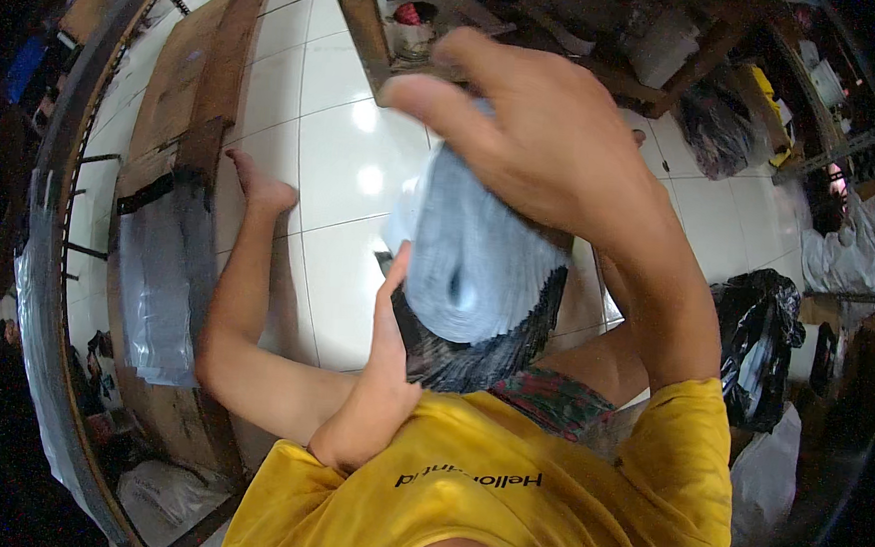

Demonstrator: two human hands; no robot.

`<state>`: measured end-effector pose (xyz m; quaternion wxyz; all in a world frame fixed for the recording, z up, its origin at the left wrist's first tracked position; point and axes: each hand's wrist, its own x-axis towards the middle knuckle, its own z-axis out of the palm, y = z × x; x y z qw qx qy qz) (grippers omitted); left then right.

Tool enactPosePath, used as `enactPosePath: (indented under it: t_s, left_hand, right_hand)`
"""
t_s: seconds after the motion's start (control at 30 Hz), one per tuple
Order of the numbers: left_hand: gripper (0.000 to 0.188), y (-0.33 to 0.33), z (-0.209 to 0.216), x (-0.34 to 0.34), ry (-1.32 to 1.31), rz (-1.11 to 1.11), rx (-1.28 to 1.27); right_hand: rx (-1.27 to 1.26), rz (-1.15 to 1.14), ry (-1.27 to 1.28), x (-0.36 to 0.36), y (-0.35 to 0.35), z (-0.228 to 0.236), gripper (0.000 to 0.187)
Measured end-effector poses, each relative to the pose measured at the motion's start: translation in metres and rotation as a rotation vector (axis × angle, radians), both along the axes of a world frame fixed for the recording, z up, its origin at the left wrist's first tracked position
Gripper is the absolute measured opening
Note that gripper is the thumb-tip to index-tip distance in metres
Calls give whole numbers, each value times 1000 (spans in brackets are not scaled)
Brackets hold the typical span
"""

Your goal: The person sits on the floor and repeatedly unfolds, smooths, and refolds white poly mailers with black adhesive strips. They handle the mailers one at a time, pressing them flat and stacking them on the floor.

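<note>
We hold a thick stack of grey bags (478,266) up close in front of us. Our right hand (546,140) sits on top, fingers (438,98) curled over the upper edge to keep the stack from sliding. Our left hand (375,390) pushes up from below, fingers grasping the dark bottom end — so the stack stays squeezed between both hands. Down on the white tile floor (334,157), a pile of clear plastic bags (162,277) lies flat on a brown cardboard sheet (193,88), and a black bag (759,343) sits to our right.
</note>
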<state>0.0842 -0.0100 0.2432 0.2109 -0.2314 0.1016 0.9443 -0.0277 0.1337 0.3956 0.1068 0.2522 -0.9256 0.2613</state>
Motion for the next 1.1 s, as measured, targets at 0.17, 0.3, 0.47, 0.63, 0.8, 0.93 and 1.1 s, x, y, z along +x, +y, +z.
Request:
enactPosePath:
  t_s: [0.17,0.3,0.47,0.63,0.8,0.93,1.1]
  left_hand:
    - [46,13,-91,20,150,105,62]
    - [36,18,-90,13,37,208,225]
    - [51,20,-92,18,220,163,-131]
    - [56,27,-115,14,416,117,-529]
    - [58,25,-97,3,240,155,-151]
    - [60,26,-90,7,196,147,-30]
    - [64,25,-77,5,184,197,-40]
  right_hand:
    - [283,105,-135,-26,-51,-54,74]
    - [285,75,-157,-30,-44,-76,77]
    - [-3,182,332,-11,-44,-34,80]
    - [192,317,167,16,-72,-71,91]
    - [138,398,199,19,-74,-84,92]
    - [246,299,211,1,-51,-86,93]
    - [88,229,272,-19,-32,-40,93]
